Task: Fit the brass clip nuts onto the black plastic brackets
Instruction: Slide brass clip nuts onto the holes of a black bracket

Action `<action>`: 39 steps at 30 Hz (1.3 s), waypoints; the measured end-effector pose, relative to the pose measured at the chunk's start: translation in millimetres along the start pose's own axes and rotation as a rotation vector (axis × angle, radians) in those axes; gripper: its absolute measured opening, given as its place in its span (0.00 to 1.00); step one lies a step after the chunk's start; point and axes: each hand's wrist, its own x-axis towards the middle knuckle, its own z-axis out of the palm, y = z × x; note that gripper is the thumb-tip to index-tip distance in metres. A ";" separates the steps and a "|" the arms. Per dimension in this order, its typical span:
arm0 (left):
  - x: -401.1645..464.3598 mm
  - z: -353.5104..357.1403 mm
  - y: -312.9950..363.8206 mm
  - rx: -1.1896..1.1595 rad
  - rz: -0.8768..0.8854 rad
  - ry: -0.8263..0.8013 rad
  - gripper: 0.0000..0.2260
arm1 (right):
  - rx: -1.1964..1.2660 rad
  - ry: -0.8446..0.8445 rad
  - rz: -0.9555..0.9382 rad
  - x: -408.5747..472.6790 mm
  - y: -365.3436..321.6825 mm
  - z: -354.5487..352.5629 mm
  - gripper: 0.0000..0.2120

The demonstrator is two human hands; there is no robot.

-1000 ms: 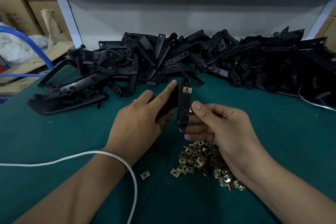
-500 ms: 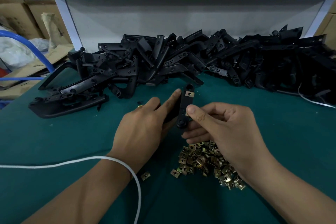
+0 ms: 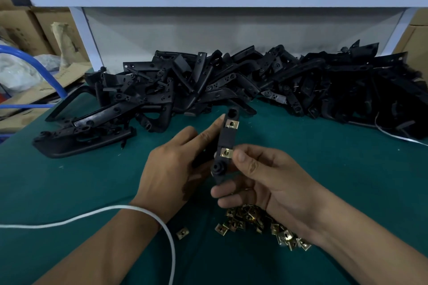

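Green matting (image 3: 69, 187) covers the bench, with a heap of black brackets (image 3: 231, 81) well beyond both hands. Between the hands stands the bracket (image 3: 223, 143), gripped from the left by the left hand (image 3: 171, 169). It now carries a second brass nut, the lower clip nut (image 3: 226, 152), where only the upper clip nut (image 3: 232, 124) sat a second ago; this piece looks finished. The right hand (image 3: 266, 183) pinches that lower nut, and the loose nuts (image 3: 259, 222) lie beneath its wrist.
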 end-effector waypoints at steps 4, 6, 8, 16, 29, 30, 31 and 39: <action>-1.3 1.7 -2.7 0.005 0.001 -0.011 0.36 | 0.051 -0.025 -0.001 0.4 4.1 -2.3 0.13; -0.2 2.1 -2.5 0.032 -0.016 0.009 0.37 | 0.074 -0.023 -0.012 0.6 5.9 -0.1 0.13; 0.4 1.9 -0.3 0.035 0.000 0.038 0.33 | 0.100 -0.010 -0.012 1.3 6.7 3.0 0.21; 0.5 5.0 5.9 0.022 0.031 0.098 0.23 | 0.044 0.102 -0.060 3.4 2.8 2.1 0.30; 5.3 6.1 8.4 0.135 -0.045 -0.109 0.32 | -0.706 0.497 -0.230 1.8 -27.5 -13.2 0.10; 5.5 5.9 6.7 0.116 -0.031 -0.122 0.32 | -0.716 0.484 -0.234 -1.7 -29.9 -13.1 0.08; 4.8 6.0 5.3 0.101 -0.012 -0.143 0.31 | -0.735 0.494 -0.243 -6.4 -31.2 -13.8 0.05; -0.6 12.2 13.8 -0.100 0.037 -0.217 0.30 | -0.666 0.733 -0.350 -31.2 -13.7 3.9 0.05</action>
